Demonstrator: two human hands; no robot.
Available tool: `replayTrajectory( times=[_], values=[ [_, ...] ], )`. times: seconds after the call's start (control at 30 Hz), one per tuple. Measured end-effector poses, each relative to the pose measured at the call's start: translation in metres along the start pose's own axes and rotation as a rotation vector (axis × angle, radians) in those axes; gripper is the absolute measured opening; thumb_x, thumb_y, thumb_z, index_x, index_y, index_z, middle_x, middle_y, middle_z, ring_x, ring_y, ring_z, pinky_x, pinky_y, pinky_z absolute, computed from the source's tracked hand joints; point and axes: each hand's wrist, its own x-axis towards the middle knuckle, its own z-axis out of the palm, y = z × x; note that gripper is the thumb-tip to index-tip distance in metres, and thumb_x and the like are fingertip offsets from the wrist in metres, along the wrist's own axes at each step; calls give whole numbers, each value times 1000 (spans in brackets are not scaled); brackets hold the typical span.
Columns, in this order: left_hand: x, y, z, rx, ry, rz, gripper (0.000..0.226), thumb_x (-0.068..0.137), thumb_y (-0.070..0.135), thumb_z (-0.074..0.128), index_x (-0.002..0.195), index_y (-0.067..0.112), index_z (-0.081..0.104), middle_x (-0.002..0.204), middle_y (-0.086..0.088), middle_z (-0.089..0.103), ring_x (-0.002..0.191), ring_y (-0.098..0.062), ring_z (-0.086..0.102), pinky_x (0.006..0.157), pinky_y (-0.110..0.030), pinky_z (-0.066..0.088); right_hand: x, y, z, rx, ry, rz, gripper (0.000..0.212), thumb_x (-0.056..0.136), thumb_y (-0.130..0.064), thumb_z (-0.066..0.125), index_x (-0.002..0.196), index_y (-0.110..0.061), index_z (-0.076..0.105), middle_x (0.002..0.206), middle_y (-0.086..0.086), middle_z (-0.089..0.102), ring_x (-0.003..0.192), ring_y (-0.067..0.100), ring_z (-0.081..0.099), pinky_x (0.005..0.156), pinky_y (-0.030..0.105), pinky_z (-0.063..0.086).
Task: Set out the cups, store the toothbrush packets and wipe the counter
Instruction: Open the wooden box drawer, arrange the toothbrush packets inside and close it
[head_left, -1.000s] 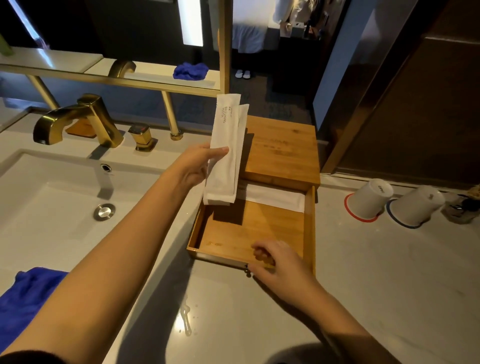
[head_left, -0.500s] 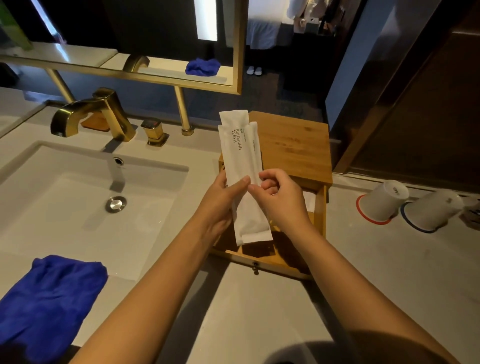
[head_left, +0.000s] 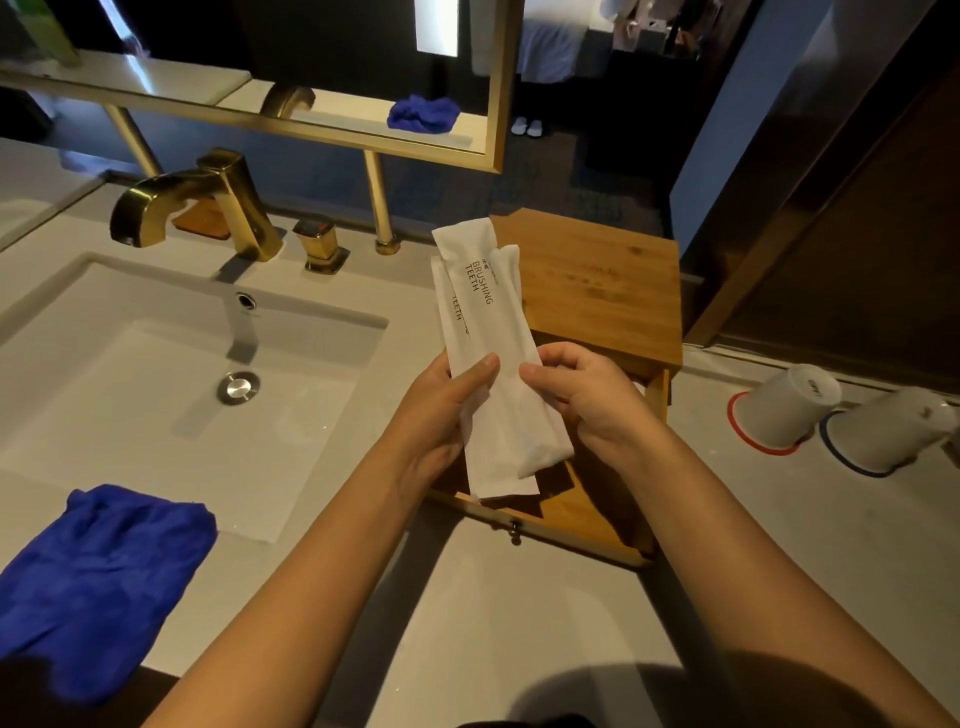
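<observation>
Toothbrush packets (head_left: 488, 353), white and printed "BRUSHING TEETH", fanned in an overlapping bunch and held lengthwise above the open drawer (head_left: 587, 514) of a wooden box (head_left: 597, 280). Left hand (head_left: 441, 410) grips the bunch from the left, thumb pressed across the front packet. Right hand (head_left: 587, 400) pinches the right edge, fingers curled behind the paper. Lower packet ends hang over the drawer's interior without touching it. Right of the box, a red-rimmed cup (head_left: 779, 410) and a blue-rimmed cup (head_left: 883, 431) stand mouth-down on the pale counter (head_left: 519, 649), just beside each other. Left of the box lie the sink basin (head_left: 130, 395) and gold faucet (head_left: 197, 202). Blue cloth (head_left: 98, 577) rests crumpled at the basin's near edge.
</observation>
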Motion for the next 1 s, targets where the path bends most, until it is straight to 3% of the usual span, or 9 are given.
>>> replayTrajectory(
  times=[0.2,0.33,0.47,0.53,0.6,0.67,0.77,0.87,1.0],
  values=[
    [-1,-2,-3,-91,56,-55,31,84,12,63,114,20,59,106,-6,71,94,-25,69,74,-42,59,3,-6,-17,100,19,41,20,84,-13,65,103,-17,64,91,0,71,75,10,72,66,29,61],
    [-3,3,-10,-90,139,-49,27,83,10,63,108,23,62,98,-3,72,90,-22,71,72,-43,59,7,-8,-34,126,5,60,22,87,-17,62,109,-19,63,103,3,68,90,16,69,65,29,59],
    [-8,19,-25,-123,242,14,22,82,12,63,100,25,63,84,0,75,79,-18,72,60,-38,59,10,-7,-51,83,99,90,8,88,-24,60,94,-27,65,98,-1,68,88,15,68,58,28,58],
    [-12,28,-34,-164,289,46,19,83,10,62,96,25,63,78,0,76,77,-19,72,61,-39,59,9,-4,-59,-63,128,60,6,88,-26,61,89,-30,64,95,-3,67,88,15,67,58,27,55],
    [-15,34,-44,-196,343,51,22,83,11,62,101,24,62,93,-4,72,88,-23,70,70,-43,59,9,1,-63,-285,112,11,7,87,-26,61,88,-32,64,94,-6,65,88,13,63,60,26,48],
    [-18,38,-51,-239,381,46,31,84,10,61,112,21,58,103,-6,65,97,-24,65,77,-46,56,11,9,-61,-501,90,-46,9,88,-24,60,93,-30,64,90,-12,60,83,6,57,59,22,42],
    [-20,36,-55,-288,402,45,33,84,8,61,114,21,59,105,-5,65,97,-23,66,74,-45,56,17,25,-49,-749,71,-149,18,90,-17,55,105,-21,65,91,-17,57,79,1,52,59,16,36],
    [-24,32,-54,-296,411,32,37,82,7,63,116,21,58,108,-6,64,98,-23,65,70,-44,57,22,40,-40,-869,71,-181,21,93,-12,51,109,-15,64,103,-4,61,83,8,53,61,12,35],
    [-28,30,-50,-271,421,19,43,82,9,63,123,20,55,111,-5,64,100,-24,64,68,-43,56,25,48,-37,-919,113,-109,22,94,-12,46,106,-15,65,106,7,65,88,19,55,70,25,44]
  ],
)
